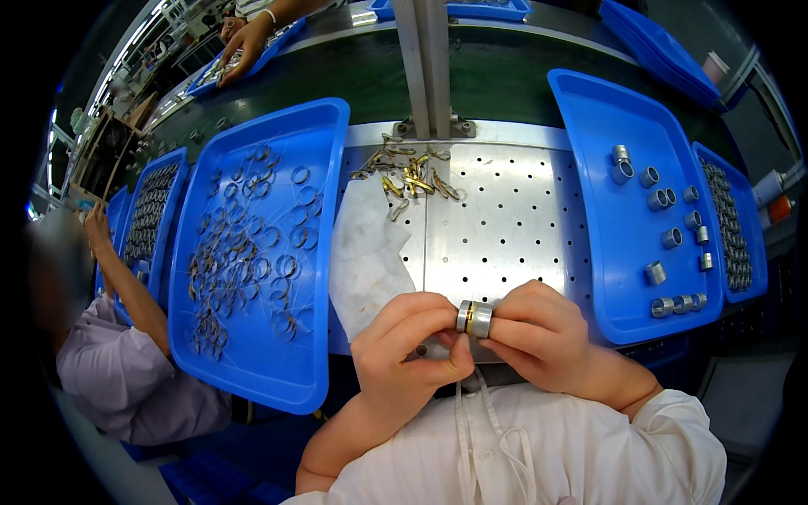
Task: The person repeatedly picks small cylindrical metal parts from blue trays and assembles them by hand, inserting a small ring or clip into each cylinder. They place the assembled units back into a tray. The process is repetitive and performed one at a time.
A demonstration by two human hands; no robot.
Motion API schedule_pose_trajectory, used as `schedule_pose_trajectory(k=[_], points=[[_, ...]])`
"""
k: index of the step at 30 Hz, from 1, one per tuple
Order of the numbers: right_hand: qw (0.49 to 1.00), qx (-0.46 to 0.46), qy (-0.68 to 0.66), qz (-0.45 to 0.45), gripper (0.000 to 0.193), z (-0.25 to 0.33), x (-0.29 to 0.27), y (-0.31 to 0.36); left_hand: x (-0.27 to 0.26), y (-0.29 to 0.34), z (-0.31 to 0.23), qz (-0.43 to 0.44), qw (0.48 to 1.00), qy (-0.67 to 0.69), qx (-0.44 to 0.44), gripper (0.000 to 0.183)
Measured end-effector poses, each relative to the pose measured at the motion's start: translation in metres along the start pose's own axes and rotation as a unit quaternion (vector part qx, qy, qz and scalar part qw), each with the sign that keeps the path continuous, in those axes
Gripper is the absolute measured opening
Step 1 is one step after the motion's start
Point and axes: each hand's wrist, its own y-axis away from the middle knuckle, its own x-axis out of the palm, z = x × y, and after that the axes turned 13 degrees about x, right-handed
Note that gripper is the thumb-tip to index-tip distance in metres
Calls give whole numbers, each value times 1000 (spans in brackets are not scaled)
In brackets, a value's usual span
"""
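Close to my body, at the near edge of the metal work surface, both hands hold a short silvery metal cylinder (pixel 478 320) with a gold-coloured band around its middle. My left hand (pixel 408 338) pinches its left end between thumb and fingers. My right hand (pixel 543 332) grips the right end, its fingertips closed on the rim. What lies inside the cylinder is hidden. Beyond my hands is a pile of small gold and silver metal strips (pixel 417 175), partly beside a white sheet (pixel 366 252) on the perforated metal plate (pixel 505 219).
On my left a blue tray (pixel 328 353) holds many thin rings with fine wires. At right another blue tray (pixel 623 278) carries several metal cylinders (pixel 672 238), with a fuller tray (pixel 753 286) beyond. A metal post (pixel 425 67) rises at the back. Co-workers' hands (pixel 246 49) work nearby.
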Motion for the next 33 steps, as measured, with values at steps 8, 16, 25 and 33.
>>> schedule_pose_trajectory(k=[8,16,25,33], points=[[1000,-8,-7,6,24,-1,3,0,-4,0,-1,12,999,-24,27,20],[1000,6,-12,-5,25,1,2,0,0,-1,1,3,1000,-9,11,19],[1000,-10,0,-2,25,1,4,-1,-1,3,3,1,1000,3,4,18],[999,34,-30,9,26,1,2,0,2,4,6,-18,999,43,-25,18]])
